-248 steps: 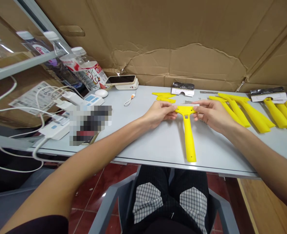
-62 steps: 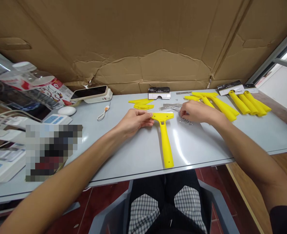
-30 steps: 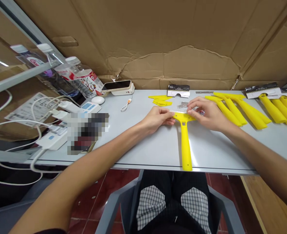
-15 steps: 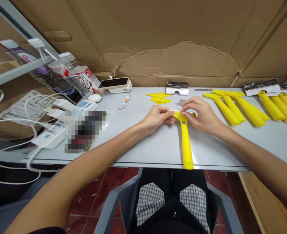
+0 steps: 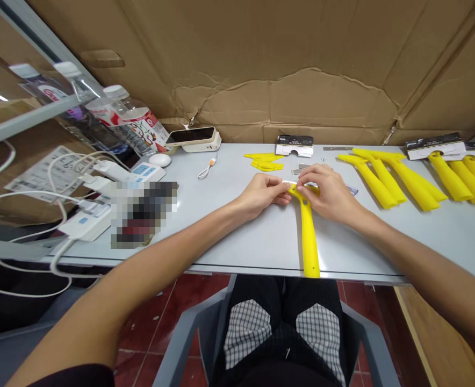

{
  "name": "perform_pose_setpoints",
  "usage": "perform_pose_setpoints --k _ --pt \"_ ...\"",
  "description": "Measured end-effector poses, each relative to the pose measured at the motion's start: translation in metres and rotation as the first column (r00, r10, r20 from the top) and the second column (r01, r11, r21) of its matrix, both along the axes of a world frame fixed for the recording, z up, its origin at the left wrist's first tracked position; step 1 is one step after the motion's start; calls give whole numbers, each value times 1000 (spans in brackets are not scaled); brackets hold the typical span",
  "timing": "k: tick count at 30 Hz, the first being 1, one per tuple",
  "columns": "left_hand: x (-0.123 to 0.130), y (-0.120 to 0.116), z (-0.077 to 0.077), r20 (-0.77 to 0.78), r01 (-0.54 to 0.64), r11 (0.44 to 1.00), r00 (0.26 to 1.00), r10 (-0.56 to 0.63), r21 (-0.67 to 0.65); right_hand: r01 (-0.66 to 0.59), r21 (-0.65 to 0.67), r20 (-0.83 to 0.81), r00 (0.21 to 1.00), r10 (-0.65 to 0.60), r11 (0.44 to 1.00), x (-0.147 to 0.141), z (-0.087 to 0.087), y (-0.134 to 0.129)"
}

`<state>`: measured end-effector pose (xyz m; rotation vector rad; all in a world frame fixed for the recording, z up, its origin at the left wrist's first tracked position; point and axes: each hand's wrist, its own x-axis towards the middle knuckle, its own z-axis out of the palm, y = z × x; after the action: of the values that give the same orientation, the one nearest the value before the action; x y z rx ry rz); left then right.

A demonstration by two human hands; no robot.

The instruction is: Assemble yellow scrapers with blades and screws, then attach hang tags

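Observation:
A yellow scraper (image 5: 309, 236) lies with its long handle toward me, the handle's end at the table's front edge. My left hand (image 5: 264, 192) pinches the left end of its wide head between thumb and fingers. My right hand (image 5: 324, 191) is closed over the right part of the head, thumb and fingertips pressed together near its middle. A pale strip shows along the head's top edge by the left thumb; the fingers hide the rest. Just beyond the right hand lie small metal blades (image 5: 299, 169). A clear bluish piece (image 5: 352, 190) pokes out behind that hand.
Yellow scraper handles (image 5: 412, 180) lie to the right, beside a black-and-white box (image 5: 434, 146). Flat yellow pieces (image 5: 264, 160) and a small box (image 5: 294, 145) are at the back. Leftward are a phone (image 5: 192, 136), a power strip (image 5: 86, 221) with cables, and bottles (image 5: 141, 126).
My right hand has shifted slightly left and lower along the scraper's head, its fingertips now closer to the middle. My left hand keeps its hold. The view has moved a little.

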<state>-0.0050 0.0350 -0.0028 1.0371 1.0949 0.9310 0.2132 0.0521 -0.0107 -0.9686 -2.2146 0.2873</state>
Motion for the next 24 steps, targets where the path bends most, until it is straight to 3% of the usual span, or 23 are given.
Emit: perform_pose_setpoints --k 24 --pt "3 -1 0 -27 -3 1000 1000 4 15 112 -111 -12 993 -114 987 -12 4 -6"
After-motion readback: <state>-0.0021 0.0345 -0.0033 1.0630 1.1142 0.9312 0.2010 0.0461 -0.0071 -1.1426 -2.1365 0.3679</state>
